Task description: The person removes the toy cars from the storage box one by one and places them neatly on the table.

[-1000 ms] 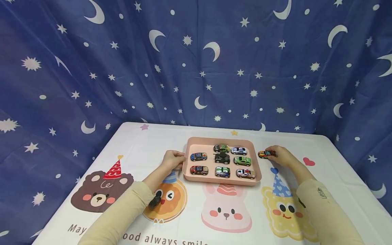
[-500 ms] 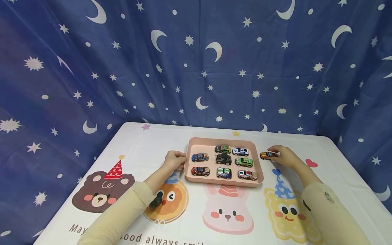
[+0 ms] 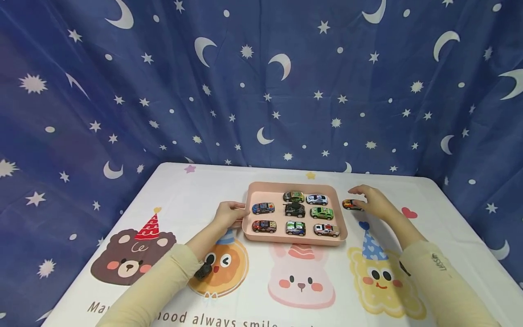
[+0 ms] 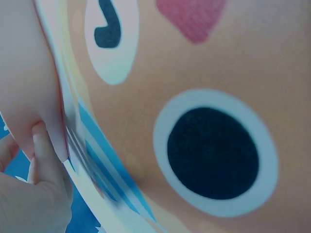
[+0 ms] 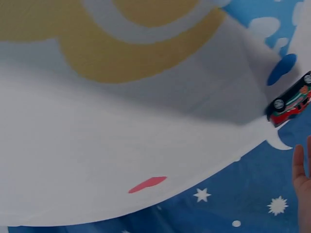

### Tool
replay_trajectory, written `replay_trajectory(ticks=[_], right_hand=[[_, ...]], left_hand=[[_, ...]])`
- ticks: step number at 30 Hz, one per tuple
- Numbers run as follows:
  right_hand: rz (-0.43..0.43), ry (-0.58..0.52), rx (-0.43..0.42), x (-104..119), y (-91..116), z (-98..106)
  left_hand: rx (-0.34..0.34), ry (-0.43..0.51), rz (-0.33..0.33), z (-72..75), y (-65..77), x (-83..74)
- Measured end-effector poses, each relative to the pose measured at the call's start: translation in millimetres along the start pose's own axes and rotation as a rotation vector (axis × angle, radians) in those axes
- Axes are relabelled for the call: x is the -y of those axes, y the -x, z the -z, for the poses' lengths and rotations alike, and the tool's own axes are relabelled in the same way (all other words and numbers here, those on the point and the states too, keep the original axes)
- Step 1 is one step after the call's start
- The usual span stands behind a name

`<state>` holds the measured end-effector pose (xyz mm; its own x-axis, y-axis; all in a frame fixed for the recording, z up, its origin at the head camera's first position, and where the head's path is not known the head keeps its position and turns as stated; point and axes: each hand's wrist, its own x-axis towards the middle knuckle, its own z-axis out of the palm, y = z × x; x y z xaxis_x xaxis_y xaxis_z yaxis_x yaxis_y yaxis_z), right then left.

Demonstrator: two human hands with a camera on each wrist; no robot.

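Note:
A pink tray (image 3: 263, 196) lies on the table, several toy cars inside it. My left hand (image 3: 228, 213) grips its left edge; in the left wrist view the fingers (image 4: 44, 150) press against the tray wall (image 4: 29, 63). Right of the tray, a red and yellow toy car (image 3: 350, 204) stands on the cloth. My right hand (image 3: 377, 203) hovers beside it, fingers spread and raised, overlapping the car's right end. The right wrist view has this car (image 5: 291, 102) apart from the fingertips (image 5: 298, 160).
Among the cars in the tray are a black tank-like one (image 3: 294, 210), a green one (image 3: 321, 213) and a blue one (image 3: 263, 208). A white cloth with cartoon prints (image 3: 301, 284) covers the table. Behind hangs a blue star-and-moon curtain (image 3: 229, 91).
My right hand has let go of the red and yellow car and its fingers have lifted and spread. The left hand stays on the tray. The head view has shifted slightly.

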<state>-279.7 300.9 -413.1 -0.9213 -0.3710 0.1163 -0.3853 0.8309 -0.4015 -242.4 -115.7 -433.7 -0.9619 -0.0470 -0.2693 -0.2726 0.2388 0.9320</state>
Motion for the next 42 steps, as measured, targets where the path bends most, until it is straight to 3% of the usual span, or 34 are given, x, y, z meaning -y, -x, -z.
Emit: replay_trajectory(ticks=[14, 26, 42], right_hand=[[0.083, -0.024, -0.015, 33, -13, -3], [0.154, 0.012, -0.001, 50, -20, -7], [0.192, -0.031, 0.013, 82, -25, -14]], left_hand=[[0.010, 0.000, 0.068, 3.4, -0.6, -1.2], [0.003, 0.010, 0.024, 2.1, -0.8, 0.1], [-0.006, -0.037, 0.032, 1.0, -0.1, -2.1]])
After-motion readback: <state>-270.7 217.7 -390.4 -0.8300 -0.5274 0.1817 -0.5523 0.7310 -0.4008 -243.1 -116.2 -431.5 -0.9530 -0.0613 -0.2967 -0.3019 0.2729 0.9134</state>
